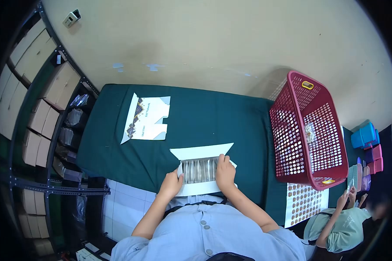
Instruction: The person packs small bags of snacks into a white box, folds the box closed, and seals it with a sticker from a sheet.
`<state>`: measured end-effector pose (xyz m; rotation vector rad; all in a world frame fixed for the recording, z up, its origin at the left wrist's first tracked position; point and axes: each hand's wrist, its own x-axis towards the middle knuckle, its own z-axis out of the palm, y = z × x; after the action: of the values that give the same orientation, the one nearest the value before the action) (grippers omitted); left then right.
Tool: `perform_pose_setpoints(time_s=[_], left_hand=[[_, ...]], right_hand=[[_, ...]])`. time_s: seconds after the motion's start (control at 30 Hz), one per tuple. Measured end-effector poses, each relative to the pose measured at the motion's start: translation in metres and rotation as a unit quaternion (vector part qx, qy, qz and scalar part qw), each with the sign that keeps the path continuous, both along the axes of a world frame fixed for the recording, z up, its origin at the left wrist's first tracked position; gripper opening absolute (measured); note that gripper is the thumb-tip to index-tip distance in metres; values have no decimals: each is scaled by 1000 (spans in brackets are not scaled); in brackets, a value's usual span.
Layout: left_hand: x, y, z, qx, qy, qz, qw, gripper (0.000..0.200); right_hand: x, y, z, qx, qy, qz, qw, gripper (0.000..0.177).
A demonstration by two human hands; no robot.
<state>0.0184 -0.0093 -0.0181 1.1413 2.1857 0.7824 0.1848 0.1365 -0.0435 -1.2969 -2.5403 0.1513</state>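
Note:
A white cardboard box [201, 188] with its long lid flap [202, 151] raised sits at the table's front edge, close to my body. Inside stand several clear, silvery packets [199, 170] in a row; what they contain is too small to make out. My left hand [172, 184] grips the box's left end, thumb along the side wall. At the right end, my right hand [225, 172] is closed over the wall, its fingers near the rim beside the last packets.
A printed white cardboard piece [150, 118] lies on the green-covered table [196, 113]. A tall maroon basket [286, 150] stands at right, with a sticker sheet [304, 201] before it. Box-filled shelves [48, 93] line the left. Another person [339, 228] works at lower right.

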Motion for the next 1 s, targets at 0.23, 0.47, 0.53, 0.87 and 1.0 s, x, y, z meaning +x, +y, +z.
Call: perform_pose_setpoints(time_s=[0.23,0.47,0.53,0.87,1.0], left_hand=[[-2,3,3,-61,-20,-21,998,36],[-2,3,10,-35,-36,-27,998,38],[-4,2,17,-56,-70,-32,995,43],[6,5,25,46,15,43,998,48],[12,13,52,177,104,80,975,45]], right_hand=[[-1,-3,-5,37,-83,57,994,12],[3,-13,10,-121,107,126,979,19],[3,-14,22,-153,160,95,971,19],[20,7,40,-79,118,94,985,13],[21,6,34,-38,120,87,988,18]])
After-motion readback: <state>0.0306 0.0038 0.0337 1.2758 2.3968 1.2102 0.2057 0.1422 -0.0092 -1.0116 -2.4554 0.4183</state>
